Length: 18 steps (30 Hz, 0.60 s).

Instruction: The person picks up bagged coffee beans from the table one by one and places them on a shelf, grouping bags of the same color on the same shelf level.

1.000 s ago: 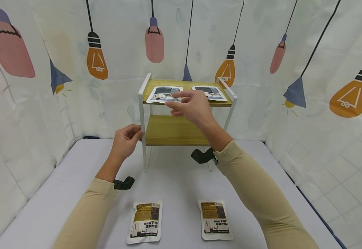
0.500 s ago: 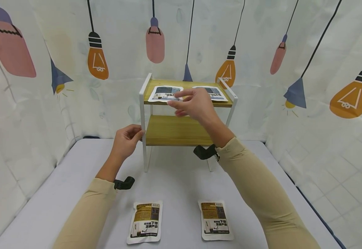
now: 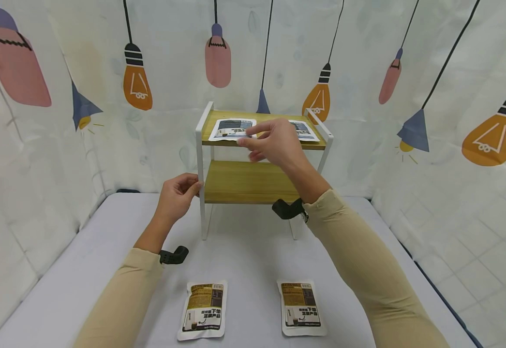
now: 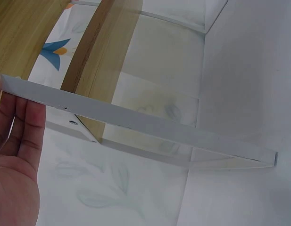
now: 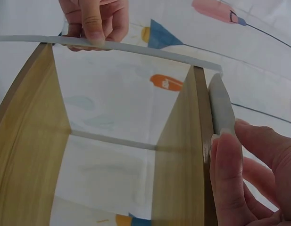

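A two-tier rack (image 3: pixel 248 182) with wooden boards and a white frame stands ahead. My left hand (image 3: pixel 175 197) grips its front left post (image 3: pixel 200 159); in the left wrist view the fingers (image 4: pixel 31 125) lie behind the white bar. Over the top board, my right hand (image 3: pixel 281 145) pinches the near right edge of a flat white pouch (image 3: pixel 229 127). In the right wrist view that pouch (image 5: pixel 221 106) lies against the board, thumb and fingers at its edge. A second pouch (image 3: pixel 306 131) lies to its right on the same board, partly hidden by my right hand.
Two more pouches, brown and white, lie on the white table near me, one left (image 3: pixel 202 309) and one right (image 3: pixel 302 309). A printed curtain (image 3: pixel 166 140) with lamp drawings encloses the table at back and sides.
My right hand has shifted slightly right, and the left pouch on the top board has slid a little right with it. My left hand stays on the post.
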### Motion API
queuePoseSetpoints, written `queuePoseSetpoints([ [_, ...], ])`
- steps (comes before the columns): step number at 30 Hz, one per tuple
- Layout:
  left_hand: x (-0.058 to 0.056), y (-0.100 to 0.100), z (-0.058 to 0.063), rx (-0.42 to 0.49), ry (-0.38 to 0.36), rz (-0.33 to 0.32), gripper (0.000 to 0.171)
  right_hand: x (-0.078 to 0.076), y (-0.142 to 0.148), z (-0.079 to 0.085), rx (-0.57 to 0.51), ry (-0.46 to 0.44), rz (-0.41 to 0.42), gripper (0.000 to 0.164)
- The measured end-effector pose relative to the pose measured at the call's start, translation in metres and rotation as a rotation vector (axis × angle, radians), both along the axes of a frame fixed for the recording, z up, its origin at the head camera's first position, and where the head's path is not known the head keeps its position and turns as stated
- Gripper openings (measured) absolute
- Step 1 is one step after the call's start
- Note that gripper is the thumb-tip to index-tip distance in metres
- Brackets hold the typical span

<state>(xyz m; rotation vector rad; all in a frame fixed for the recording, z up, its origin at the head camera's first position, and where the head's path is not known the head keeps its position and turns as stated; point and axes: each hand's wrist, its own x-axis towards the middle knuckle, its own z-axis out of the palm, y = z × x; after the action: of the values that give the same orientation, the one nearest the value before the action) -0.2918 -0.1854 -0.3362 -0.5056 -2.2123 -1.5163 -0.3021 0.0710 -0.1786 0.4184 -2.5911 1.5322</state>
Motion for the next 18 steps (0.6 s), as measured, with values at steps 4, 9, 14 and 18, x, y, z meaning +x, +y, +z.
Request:
queuePoseSetpoints([
  [4,0.0,0.0,0.001,-0.005,-0.004,0.004,0.021,-0.001,0.001,0.002,0.033,0.014,-0.011,0.036],
  [9,0.001,0.001,0.002,-0.01,-0.002,0.006,0.023,-0.003,0.001,0.004,0.07,0.024,-0.026,0.036],
  [14,-0.003,0.0,-0.002,-0.009,-0.006,0.011,0.024,-0.005,-0.001,0.005,0.119,0.049,-0.047,0.037],
  [18,-0.014,-0.004,-0.012,-0.004,-0.019,0.025,0.022,-0.007,-0.004,0.006,0.147,0.054,-0.066,0.036],
])
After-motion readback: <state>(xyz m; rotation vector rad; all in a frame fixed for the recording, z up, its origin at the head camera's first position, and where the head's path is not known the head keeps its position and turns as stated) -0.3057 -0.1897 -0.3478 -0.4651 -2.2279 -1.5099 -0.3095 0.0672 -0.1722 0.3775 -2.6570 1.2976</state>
